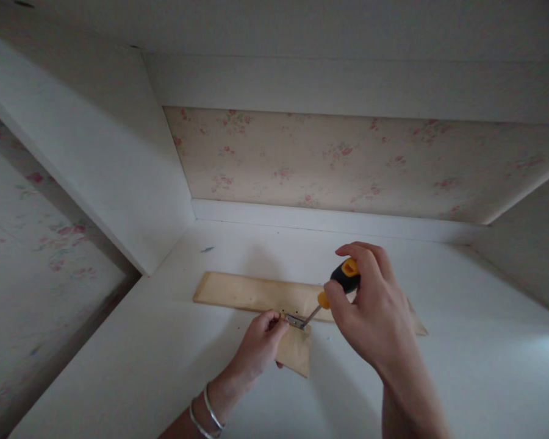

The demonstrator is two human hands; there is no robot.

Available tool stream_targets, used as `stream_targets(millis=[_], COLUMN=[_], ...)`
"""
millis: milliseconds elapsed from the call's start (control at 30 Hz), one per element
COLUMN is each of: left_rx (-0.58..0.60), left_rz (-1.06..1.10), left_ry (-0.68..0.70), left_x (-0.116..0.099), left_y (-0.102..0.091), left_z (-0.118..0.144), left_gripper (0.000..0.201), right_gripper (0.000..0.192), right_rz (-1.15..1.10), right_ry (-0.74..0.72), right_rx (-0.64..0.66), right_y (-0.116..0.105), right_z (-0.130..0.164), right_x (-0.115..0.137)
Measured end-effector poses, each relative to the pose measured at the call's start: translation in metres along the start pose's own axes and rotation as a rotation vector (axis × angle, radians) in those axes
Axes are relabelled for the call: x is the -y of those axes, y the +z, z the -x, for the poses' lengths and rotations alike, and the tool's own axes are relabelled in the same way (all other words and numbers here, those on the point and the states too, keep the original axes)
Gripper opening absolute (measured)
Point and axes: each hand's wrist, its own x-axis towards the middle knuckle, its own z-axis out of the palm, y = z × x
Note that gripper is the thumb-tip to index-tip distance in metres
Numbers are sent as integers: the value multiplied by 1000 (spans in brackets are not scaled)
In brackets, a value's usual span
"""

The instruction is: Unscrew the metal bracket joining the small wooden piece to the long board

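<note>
Right hand grips screwdriver, tip on metal bracket. Left hand pinches bracket against small wood piece, touching long plank on shelf.

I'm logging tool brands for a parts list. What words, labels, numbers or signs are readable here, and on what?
None can be read.
Screwdriver in the right hand: black-and-orange handle, no legible brand.
Wooden strip, metal bracket at the left hand: no markings visible.
Wallpaper: floral pattern only.
</note>
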Motion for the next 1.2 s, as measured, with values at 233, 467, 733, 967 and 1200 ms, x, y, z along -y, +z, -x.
stream_targets(millis=[233,467,733,967,1200], left_rx=[-6,-17,-8,-30,-30], left_rz=[-11,-28,-24,-33,-34], left_ry=[15,-5,-14,-4,7], left_x=[2,-3,-4,-4,-2], left_y=[0,0,1,1,0], left_z=[0,4,3,2,1], left_gripper=[28,26,27,27,26], right_gripper=[26,35,31,28,33], right_rz=[85,14,45,39,2], right_ry=[61,-8,20,32,10], right_rx=[-61,10,5,9,88], right_y=[2,1,-2,-1,-4], right_z=[0,0,0,0,1], right_x=[-1,0,0,1,0])
